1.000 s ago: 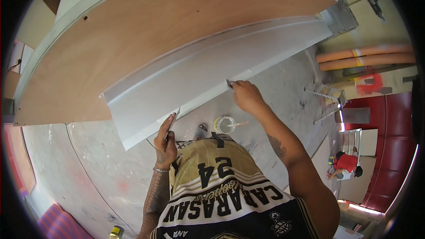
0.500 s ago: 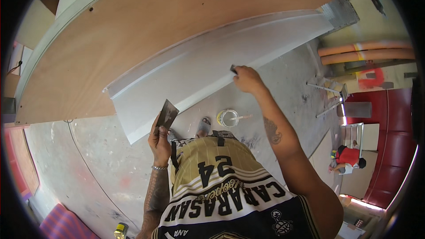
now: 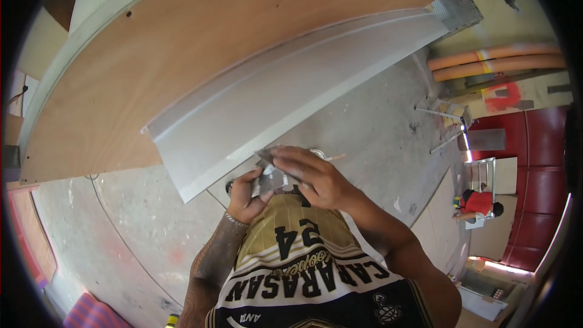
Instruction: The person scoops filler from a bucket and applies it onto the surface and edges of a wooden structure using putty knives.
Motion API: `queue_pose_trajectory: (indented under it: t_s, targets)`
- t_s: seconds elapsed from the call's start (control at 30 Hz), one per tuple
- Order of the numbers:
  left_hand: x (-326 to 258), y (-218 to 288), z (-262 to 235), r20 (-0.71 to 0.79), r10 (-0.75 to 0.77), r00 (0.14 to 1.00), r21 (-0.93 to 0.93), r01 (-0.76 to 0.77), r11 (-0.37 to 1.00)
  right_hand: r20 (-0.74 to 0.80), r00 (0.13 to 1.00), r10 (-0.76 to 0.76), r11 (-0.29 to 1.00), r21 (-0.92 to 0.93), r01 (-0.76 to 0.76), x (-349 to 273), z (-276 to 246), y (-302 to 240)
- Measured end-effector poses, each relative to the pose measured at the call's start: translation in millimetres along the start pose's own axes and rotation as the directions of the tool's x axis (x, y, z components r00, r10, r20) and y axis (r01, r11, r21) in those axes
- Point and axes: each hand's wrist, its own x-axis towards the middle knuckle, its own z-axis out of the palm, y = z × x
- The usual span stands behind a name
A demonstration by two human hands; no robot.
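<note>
Both hands meet in front of my body, just off the near edge of a long white panel [image 3: 291, 97]. My left hand [image 3: 245, 200] grips a thin metal putty plate [image 3: 272, 180], its face smeared with pale stuff. Over that plate lies my right hand [image 3: 319, 176], fingers stretched and pressed together round a small dark scraper [image 3: 264, 156]. The scraper's tip juts out past the fingertips and appears to touch or nearly touch the plate. Most of the scraper is hidden by the fingers.
A round tub [image 3: 317, 153] with a stick stands on the grey floor, mostly behind my right hand. Beyond the white panel rises a large brown board [image 3: 200, 54]. At right are orange tubes [image 3: 498, 64], a metal stand [image 3: 446, 112] and a person in red [image 3: 478, 203].
My right hand has come from the white panel back toward my body with the small scraper and now meets the plate. My left hand has shifted right, tilting the plate flatter.
</note>
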Motion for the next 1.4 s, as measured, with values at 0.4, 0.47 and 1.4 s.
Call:
queue_pose_trajectory:
  t_s: [0.4, 0.47, 1.4]
  targets:
    - [-22, 58, 62, 0.203, 0.494, 0.845, 0.220, -0.531, 0.818, -0.328, 0.862, 0.385, 0.570, -0.651, -0.502, -10, -119, 193]
    - [-22, 55, 48, 0.174, 0.514, 0.840, 0.234, -0.542, 0.807, -0.348, 0.746, 0.567, 0.454, -0.624, -0.636, 3, -129, 213]
    - [-38, 55, 23, 0.180, 0.355, 0.917, -0.002, -0.361, 0.933, -0.051, 0.996, 0.074, 0.931, -0.354, -0.087, -44, 2, 78]
